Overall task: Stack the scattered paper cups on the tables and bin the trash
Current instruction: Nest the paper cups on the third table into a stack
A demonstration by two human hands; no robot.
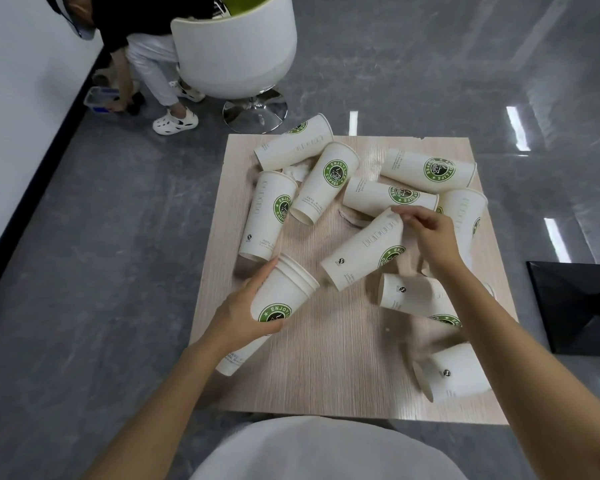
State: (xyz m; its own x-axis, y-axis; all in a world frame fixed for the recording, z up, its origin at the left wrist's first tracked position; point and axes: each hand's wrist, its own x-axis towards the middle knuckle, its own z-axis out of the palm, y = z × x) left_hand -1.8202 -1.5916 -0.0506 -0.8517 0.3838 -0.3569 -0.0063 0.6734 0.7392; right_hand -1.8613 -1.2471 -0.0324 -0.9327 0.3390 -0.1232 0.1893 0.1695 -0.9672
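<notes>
The stack (278,301) of nested cups tilts in the left hand (241,315), fingers curled round it below the rims. Right of them, the right hand (432,235) pinches the rim of a slanted cup (362,256) with its fingertips; other cups (326,181) lie on the table (326,382) beyond both.

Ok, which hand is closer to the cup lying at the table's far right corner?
Right. The right hand is on the near side of the corner cup, pinching the rim of the middle cup; the left hand is away near-left, gripping the cup stack.
</notes>
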